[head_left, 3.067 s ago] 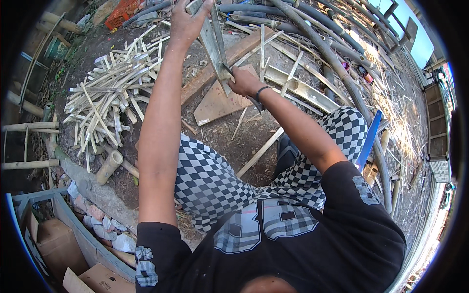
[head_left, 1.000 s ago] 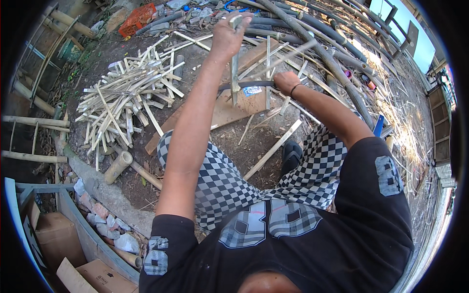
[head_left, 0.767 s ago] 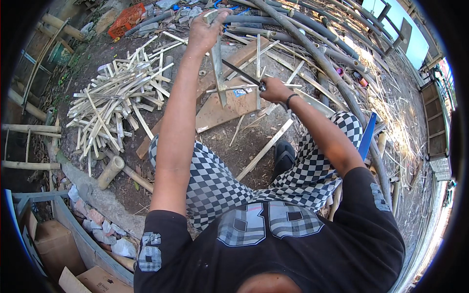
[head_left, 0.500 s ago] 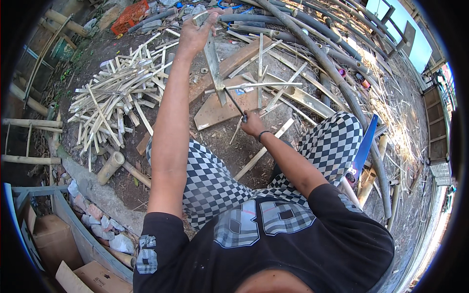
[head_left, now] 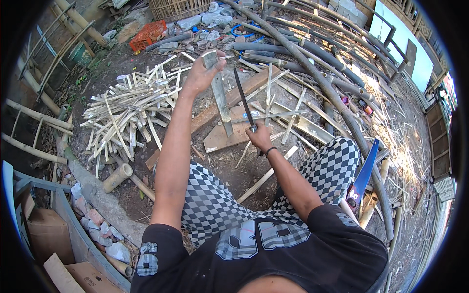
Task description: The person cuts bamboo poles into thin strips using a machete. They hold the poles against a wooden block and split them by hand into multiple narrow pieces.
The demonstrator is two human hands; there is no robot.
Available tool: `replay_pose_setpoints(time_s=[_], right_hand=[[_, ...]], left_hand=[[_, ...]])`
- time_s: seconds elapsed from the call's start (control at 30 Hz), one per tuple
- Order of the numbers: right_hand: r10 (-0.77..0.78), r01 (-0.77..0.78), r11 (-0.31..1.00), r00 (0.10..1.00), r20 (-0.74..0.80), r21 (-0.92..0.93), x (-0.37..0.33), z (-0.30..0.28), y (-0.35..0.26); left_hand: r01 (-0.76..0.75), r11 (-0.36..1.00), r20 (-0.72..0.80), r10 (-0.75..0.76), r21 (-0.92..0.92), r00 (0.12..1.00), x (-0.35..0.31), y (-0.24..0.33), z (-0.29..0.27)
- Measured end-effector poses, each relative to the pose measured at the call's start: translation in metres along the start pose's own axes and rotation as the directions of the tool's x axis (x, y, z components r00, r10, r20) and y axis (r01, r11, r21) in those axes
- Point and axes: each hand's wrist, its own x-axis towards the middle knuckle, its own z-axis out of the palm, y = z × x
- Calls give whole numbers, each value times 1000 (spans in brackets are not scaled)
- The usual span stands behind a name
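Observation:
My left hand (head_left: 199,75) is closed around the upper end of a split bamboo piece (head_left: 219,93). The piece stands slightly tilted, its lower end at a flat wooden board (head_left: 220,142) on the ground. A thin strip (head_left: 278,115) crosses near that lower end. In my right hand (head_left: 260,137) is the handle of a machete (head_left: 243,95). Its dark blade points up and away, to the right of the bamboo and apart from it. A thick wooden beam (head_left: 204,119) lies behind the board.
A heap of split bamboo sticks (head_left: 132,110) lies to the left, beside a cut bamboo length (head_left: 117,177). A blue handsaw (head_left: 365,171) is by my right knee. A long pole (head_left: 337,93) runs along the right. An orange crate (head_left: 147,35) and rubble are at the back.
The machete blade has swung up, away from the bamboo's lower part, where it was before. My left hand still holds the bamboo's upper end. The whole view has shifted, showing more of the background.

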Motion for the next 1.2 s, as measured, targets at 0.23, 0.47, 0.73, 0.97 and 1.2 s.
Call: replay_pose_setpoints(time_s=[0.23, 0.47, 0.73, 0.97, 1.2], right_hand=[[-169, 200, 972, 960, -224, 125, -17, -69, -119], [-358, 451, 870, 856, -373, 199, -67, -114, -179], [-430, 505, 850, 830, -356, 152, -95, -142, -203], [-431, 491, 861, 844, -320, 134, -94, -141, -200], [-448, 461, 887, 855, -262, -10, -100, -147, -204]], left_hand=[[177, 979, 28, -181, 103, 983, -31, -22, 1], [22, 919, -88, 14, 393, 996, -55, 18, 49], [-148, 937, -52, 172, 316, 984, -68, 20, 72], [-131, 954, -31, 144, 269, 989, -67, 22, 77], [-170, 953, -28, 183, 251, 983, -74, 15, 83]])
